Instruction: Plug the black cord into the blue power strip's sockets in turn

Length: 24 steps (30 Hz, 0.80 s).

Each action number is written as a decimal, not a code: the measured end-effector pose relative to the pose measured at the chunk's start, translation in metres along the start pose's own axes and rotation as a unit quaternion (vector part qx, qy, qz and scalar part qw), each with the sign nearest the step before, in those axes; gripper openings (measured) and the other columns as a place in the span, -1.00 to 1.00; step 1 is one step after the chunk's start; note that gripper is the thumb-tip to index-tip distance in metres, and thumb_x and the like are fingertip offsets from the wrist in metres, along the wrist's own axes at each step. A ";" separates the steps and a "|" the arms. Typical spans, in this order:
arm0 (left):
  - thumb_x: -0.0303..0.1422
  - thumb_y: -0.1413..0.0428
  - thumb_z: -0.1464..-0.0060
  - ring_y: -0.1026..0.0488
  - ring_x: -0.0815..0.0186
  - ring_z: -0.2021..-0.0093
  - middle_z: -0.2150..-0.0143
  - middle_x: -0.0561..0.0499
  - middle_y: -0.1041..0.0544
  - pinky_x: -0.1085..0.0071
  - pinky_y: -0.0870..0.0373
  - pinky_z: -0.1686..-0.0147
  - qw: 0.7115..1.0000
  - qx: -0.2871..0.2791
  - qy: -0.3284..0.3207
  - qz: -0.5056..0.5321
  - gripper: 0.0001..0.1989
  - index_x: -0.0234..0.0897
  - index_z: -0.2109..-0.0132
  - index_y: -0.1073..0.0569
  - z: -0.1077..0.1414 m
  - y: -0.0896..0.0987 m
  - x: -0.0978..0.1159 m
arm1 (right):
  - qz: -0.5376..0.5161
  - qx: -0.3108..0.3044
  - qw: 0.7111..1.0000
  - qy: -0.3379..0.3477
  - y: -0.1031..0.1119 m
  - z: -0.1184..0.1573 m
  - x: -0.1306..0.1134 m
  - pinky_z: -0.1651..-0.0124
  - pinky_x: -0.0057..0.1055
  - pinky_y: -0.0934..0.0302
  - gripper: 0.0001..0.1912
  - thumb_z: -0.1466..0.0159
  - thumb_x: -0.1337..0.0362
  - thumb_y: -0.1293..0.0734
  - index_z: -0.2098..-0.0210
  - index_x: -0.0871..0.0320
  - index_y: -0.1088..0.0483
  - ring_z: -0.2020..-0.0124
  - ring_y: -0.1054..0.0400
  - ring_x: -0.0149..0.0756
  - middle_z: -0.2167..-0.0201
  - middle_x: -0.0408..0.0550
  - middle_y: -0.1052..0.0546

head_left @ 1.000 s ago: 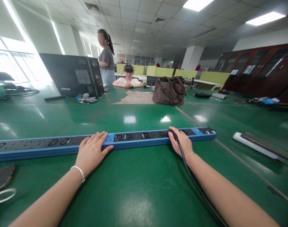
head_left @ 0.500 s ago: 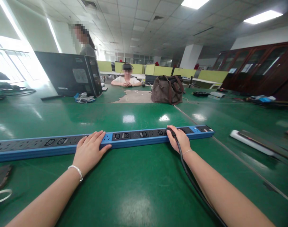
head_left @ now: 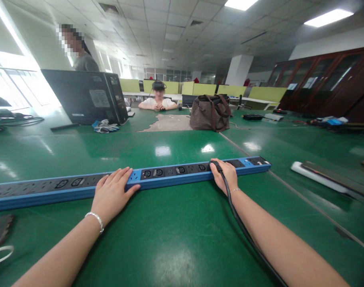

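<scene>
A long blue power strip (head_left: 170,181) with a black socket face lies across the green table, running out of view at the left. My left hand (head_left: 114,189) rests over it left of the middle, fingers across the top and thumb along the near side, gripping it. Near the strip's right end, my right hand (head_left: 225,175) is closed around the black plug (head_left: 214,164) of a power cord. The plug is at a socket; my fingers hide how deep it sits. Its black cord (head_left: 240,223) trails beside my right forearm and off the bottom edge.
A phone (head_left: 1,229) lies at the left edge, and a white bar-shaped object with a dark slab (head_left: 337,177) at the right. Farther back are work gloves (head_left: 104,126), a black computer case (head_left: 83,97) and a brown bag (head_left: 210,113). One person sits opposite; another stands behind the case.
Both hands keep their places on the strip and plug. The view has shifted slightly. The person behind the computer case has moved left.
</scene>
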State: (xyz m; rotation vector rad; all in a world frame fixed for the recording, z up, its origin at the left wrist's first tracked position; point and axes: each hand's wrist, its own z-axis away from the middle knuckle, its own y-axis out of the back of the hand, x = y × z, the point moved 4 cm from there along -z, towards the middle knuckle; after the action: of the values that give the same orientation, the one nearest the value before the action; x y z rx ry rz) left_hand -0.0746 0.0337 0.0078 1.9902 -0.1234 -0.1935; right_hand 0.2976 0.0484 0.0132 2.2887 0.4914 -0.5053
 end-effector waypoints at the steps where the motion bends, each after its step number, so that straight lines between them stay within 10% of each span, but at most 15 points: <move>1: -0.02 0.15 -0.16 -0.24 0.05 -0.22 -0.23 -0.15 -0.33 0.07 -0.10 -0.16 1.000 0.000 0.000 0.001 -0.40 -0.27 -0.22 -0.26 0.000 0.000 0.000 | -0.035 0.023 0.999 -0.025 0.003 -0.001 0.002 -0.09 -0.19 -0.17 -0.60 -0.24 0.06 -0.13 0.22 0.13 -0.49 0.10 -0.43 -0.18 0.19 0.01 -0.58; 9: -0.04 0.13 -0.16 -0.25 0.02 -0.22 -0.22 -0.17 -0.34 0.06 -0.10 -0.17 1.000 0.004 0.004 0.003 -0.39 -0.31 -0.22 -0.27 0.000 0.001 0.001 | -0.130 0.132 0.976 -0.118 0.043 -0.020 0.042 -0.02 -0.26 -0.22 -0.51 -0.25 0.02 -0.10 0.22 0.22 -0.52 0.09 -0.41 -0.17 0.19 0.08 -0.58; 16: -0.04 0.14 -0.16 -0.24 0.03 -0.22 -0.22 -0.17 -0.34 0.06 -0.11 -0.16 1.000 0.007 -0.002 0.001 -0.39 -0.30 -0.23 -0.26 -0.001 0.000 0.000 | -0.003 0.019 0.989 -0.148 0.069 -0.029 0.105 -0.12 -0.13 -0.13 -0.50 -0.22 -0.01 -0.11 0.12 0.15 -0.50 0.00 -0.35 -0.08 0.09 0.05 -0.54; 24: -0.03 0.15 -0.16 -0.25 0.04 -0.22 -0.23 -0.15 -0.33 0.07 -0.10 -0.17 1.000 -0.003 0.002 0.001 -0.40 -0.29 -0.22 -0.27 -0.001 0.000 0.000 | 0.065 -0.045 0.989 -0.128 0.057 -0.039 0.119 -0.03 -0.14 -0.22 -0.54 -0.24 0.02 -0.10 0.14 0.10 -0.51 0.08 -0.41 -0.07 0.17 0.01 -0.57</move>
State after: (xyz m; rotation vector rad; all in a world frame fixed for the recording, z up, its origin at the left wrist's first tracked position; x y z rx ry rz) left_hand -0.0749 0.0347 0.0080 1.9845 -0.1215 -0.1884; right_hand 0.4344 0.0627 0.0129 2.1150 0.2329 -0.6859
